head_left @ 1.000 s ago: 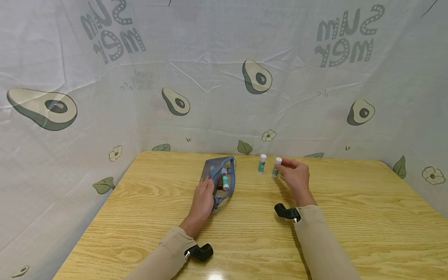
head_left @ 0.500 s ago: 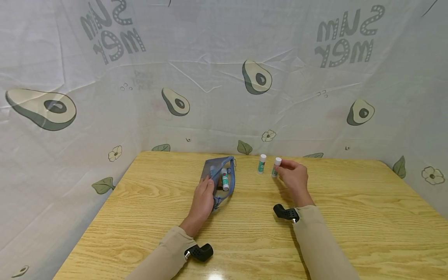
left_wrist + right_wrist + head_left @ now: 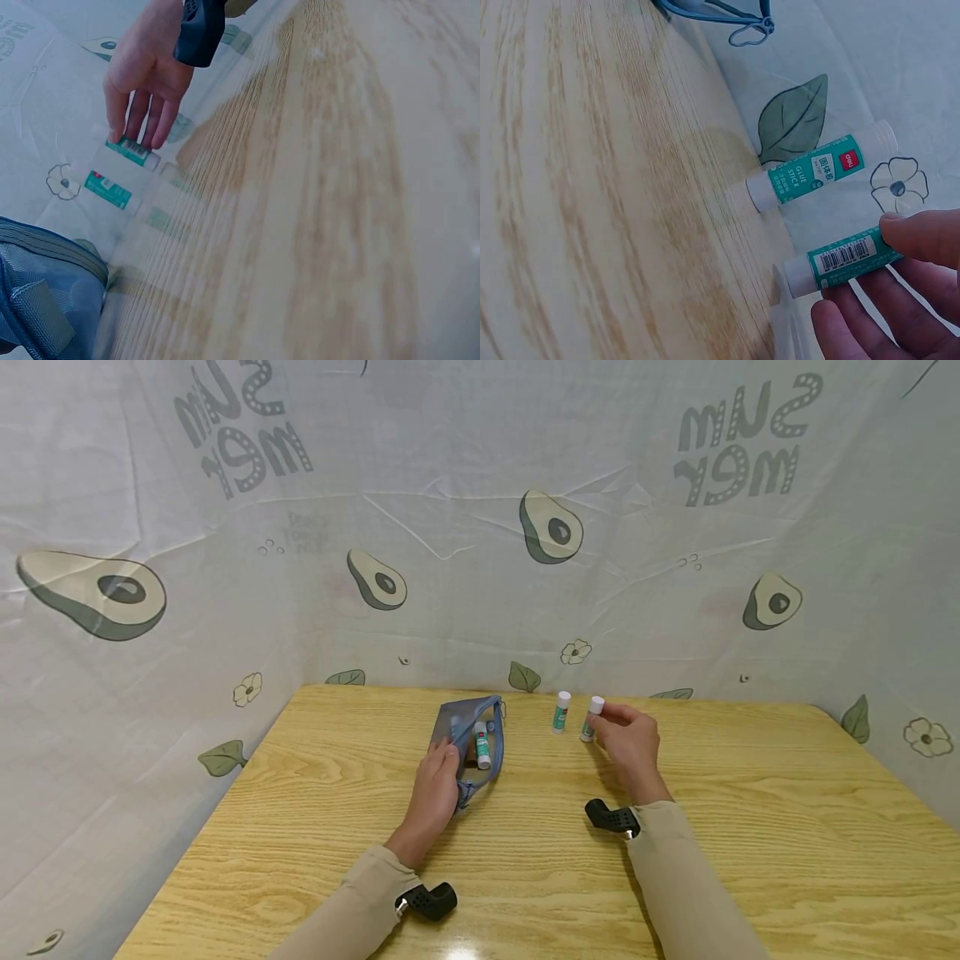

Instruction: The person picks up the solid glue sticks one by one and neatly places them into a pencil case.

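Observation:
My left hand (image 3: pixel 437 781) holds a translucent blue-grey zip pouch (image 3: pixel 444 727) by its near left side. The pouch's mouth gapes to the right, and a green-and-white glue stick (image 3: pixel 482 747) lies inside it. In the left wrist view the zip pouch (image 3: pixel 52 292) fills the lower left corner. My right hand (image 3: pixel 632 742) pinches a second glue stick (image 3: pixel 591 727) between thumb and fingers; it stands nearly upright, white cap up. In the right wrist view its barcode label faces the camera on the held glue stick (image 3: pixel 847 259). Just left of it, another glue stick (image 3: pixel 561 713) stands upright alone.
The wooden table (image 3: pixel 525 877) extends around both hands. Right behind the glue sticks and the table's far edge hangs a white cloth (image 3: pixel 450 635) printed with avocados, leaves and flowers. Black wrist cameras (image 3: pixel 427 902) jut from the cuffs.
The right hand has shifted very slightly left with its glue stick. The left hand, the pouch and the other glue sticks have stayed in place.

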`<action>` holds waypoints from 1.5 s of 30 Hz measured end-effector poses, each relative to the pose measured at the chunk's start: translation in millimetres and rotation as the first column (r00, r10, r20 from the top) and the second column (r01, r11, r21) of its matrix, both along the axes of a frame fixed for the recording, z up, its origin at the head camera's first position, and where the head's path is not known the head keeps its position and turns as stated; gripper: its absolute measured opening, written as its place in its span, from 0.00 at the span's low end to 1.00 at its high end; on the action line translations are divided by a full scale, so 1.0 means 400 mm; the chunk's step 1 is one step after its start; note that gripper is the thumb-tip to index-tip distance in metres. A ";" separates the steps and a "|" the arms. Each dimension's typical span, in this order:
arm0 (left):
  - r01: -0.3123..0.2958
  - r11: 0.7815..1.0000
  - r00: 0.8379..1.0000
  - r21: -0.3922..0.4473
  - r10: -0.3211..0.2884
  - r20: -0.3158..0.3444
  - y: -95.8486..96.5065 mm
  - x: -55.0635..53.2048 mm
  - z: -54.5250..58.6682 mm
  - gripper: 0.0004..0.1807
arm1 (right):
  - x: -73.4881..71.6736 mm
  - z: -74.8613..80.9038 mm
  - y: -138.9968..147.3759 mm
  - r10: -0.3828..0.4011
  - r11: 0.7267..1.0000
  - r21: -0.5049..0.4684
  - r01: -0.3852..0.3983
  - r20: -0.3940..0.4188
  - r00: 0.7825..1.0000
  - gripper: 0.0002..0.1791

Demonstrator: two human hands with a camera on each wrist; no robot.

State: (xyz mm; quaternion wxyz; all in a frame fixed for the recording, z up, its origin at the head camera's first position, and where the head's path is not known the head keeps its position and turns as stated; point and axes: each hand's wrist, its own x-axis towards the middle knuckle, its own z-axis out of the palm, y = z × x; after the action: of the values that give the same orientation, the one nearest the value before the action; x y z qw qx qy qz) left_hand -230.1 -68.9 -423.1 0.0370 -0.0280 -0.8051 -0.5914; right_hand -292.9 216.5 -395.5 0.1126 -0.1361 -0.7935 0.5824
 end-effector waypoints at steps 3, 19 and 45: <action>-0.002 1.000 1.000 0.001 0.002 0.002 0.000 0.000 -0.002 0.31 | 0.001 0.000 -0.001 -0.002 1.000 -0.009 0.002 -0.011 1.000 0.24; -0.003 1.000 1.000 -0.002 0.003 0.003 0.000 -0.001 -0.004 0.32 | 0.002 0.008 0.001 -0.021 0.999 -0.042 0.018 -0.072 0.997 0.23; -0.001 1.000 1.000 0.006 0.001 -0.012 0.002 0.004 0.002 0.32 | 0.017 0.071 -0.004 -0.049 0.997 -0.071 0.038 -0.160 0.986 0.24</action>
State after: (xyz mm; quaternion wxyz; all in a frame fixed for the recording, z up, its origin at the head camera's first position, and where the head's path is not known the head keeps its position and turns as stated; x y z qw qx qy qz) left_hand -228.6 -67.9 -422.4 0.0421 -0.0308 -0.8030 -0.5937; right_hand -286.2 214.9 -367.2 0.1847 -0.1093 -0.7584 0.6155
